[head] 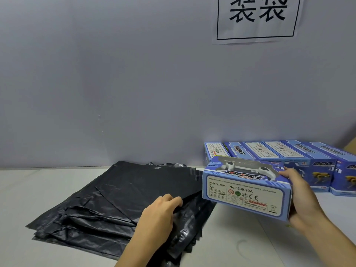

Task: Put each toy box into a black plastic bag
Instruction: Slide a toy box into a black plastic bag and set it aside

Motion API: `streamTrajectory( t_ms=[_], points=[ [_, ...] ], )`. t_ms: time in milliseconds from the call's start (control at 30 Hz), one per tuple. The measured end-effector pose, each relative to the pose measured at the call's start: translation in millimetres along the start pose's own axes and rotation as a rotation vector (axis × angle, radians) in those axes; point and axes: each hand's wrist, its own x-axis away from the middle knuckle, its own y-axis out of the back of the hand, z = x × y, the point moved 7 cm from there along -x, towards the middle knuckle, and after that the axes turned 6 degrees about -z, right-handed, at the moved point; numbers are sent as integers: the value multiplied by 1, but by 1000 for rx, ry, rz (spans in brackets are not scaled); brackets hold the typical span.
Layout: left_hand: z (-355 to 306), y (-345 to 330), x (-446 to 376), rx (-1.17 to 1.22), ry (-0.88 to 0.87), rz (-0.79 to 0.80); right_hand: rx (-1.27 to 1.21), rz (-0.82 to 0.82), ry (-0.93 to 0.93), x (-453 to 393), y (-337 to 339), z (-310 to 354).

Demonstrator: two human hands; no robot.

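Note:
A stack of flat black plastic bags (119,201) lies on the white table. My left hand (163,211) pinches the right edge of the top bag, fingers curled under it. My right hand (300,197) grips the right end of a blue toy box (244,187) marked DOG, holding it above the table just right of the bags, its label side facing me.
Several more blue toy boxes (300,155) stand in a row against the grey wall at the back right. A paper sign (258,18) hangs on the wall above them. The white table (38,189) shows bare surface left of the bags.

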Motion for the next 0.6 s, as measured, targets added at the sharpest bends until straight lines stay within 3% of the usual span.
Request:
streamTrajectory(
  t_ms=[333,600],
  points=[
    [1,2,-3,-36,-4,-40,69,5,-40,-1,2,-6],
    [-6,26,-5,18,17,-184,229,210,-165,13,-17,-13]
  ],
)
